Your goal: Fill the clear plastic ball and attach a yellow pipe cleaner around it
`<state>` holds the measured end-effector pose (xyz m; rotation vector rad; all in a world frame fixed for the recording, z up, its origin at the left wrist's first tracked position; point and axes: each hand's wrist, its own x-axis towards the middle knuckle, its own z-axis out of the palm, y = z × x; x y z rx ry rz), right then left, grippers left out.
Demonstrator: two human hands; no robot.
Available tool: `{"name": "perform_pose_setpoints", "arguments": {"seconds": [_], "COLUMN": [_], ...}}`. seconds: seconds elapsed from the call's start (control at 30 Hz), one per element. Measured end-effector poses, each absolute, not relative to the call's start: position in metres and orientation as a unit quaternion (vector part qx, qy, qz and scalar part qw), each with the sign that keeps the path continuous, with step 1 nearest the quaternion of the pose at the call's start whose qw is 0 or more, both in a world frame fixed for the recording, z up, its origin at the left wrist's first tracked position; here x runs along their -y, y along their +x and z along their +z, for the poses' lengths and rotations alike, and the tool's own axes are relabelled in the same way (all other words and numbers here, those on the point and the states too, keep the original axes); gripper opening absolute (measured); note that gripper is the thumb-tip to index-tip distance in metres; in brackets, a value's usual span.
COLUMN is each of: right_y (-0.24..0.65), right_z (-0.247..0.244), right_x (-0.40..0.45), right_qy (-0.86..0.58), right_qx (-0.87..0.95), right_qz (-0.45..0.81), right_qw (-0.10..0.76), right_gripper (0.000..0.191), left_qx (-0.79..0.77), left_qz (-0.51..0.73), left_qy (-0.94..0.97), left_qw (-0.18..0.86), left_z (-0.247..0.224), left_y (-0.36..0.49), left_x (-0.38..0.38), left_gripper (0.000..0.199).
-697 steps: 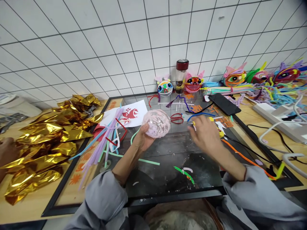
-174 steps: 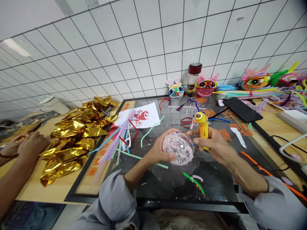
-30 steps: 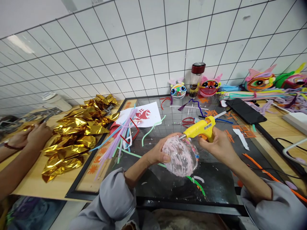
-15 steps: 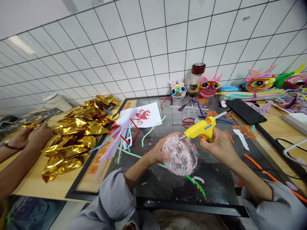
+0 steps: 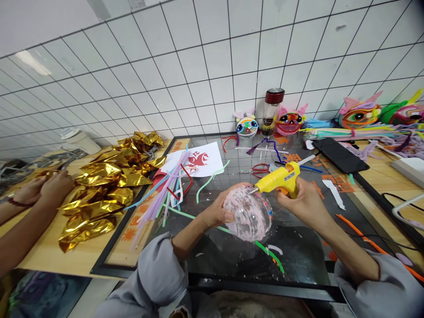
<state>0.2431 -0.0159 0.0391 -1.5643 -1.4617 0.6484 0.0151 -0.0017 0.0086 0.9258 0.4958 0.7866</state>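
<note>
My left hand (image 5: 218,210) grips a clear plastic ball (image 5: 249,216) from its left side, thumb on the near face and the other fingers partly hidden behind. Fuzzy pale pink strips cover much of the ball, and bits of colour show at its right rim. In my right hand (image 5: 300,198) is a yellow glue gun (image 5: 280,179), fingers wrapped round its handle. Its metal nozzle is at the ball's upper edge; whether it touches I cannot tell. A white glue stick (image 5: 307,159) juts from the gun's back.
Pipe cleaners (image 5: 162,190), red scissors (image 5: 260,169) and a paper cutting (image 5: 198,160) lie around. Decorated balls (image 5: 247,127) and a bottle (image 5: 272,112) stand by the wall. A black phone (image 5: 341,154) lies right. Gold foil (image 5: 106,172) lies left, near another person's hands (image 5: 49,187).
Hardly anything differs. The ball has turned or shifted very slightly in my left hand, and the glue gun stays at its upper edge.
</note>
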Motion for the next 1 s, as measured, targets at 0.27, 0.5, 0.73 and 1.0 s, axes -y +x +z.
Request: {"name": "perform_pose_setpoints", "arguments": {"seconds": [0.27,0.5,0.73,1.0], "right_y": [0.2427,0.2427,0.2432,0.2427], "right_z": [0.0421,0.0438,0.0412,0.0377], "right_x": [0.0168,0.0172,0.0179,0.0164], "right_qy": [-0.631,-0.622,-0.616,-0.639], "right_qx": [0.577,0.578,0.587,0.575], "right_qz": [0.276,0.278,0.275,0.270], "right_qw": [0.438,0.450,0.448,0.433], "right_gripper": [0.023,0.021,0.020,0.025], "left_qx": [-0.222,-0.221,-0.214,-0.201], "left_qz": [0.363,0.349,0.355,0.352], "left_qy": [0.425,0.432,0.442,0.443], "left_qw": [0.799,0.802,0.796,0.800], "left_z": [0.0095,0.0089,0.0080,0.0067], "left_y": [0.0155,0.0148,0.0131,0.0153], "left_x": [0.0023,-0.0028,-0.0024,0.0022], "left_gripper": [0.095,0.095,0.090,0.090]}}
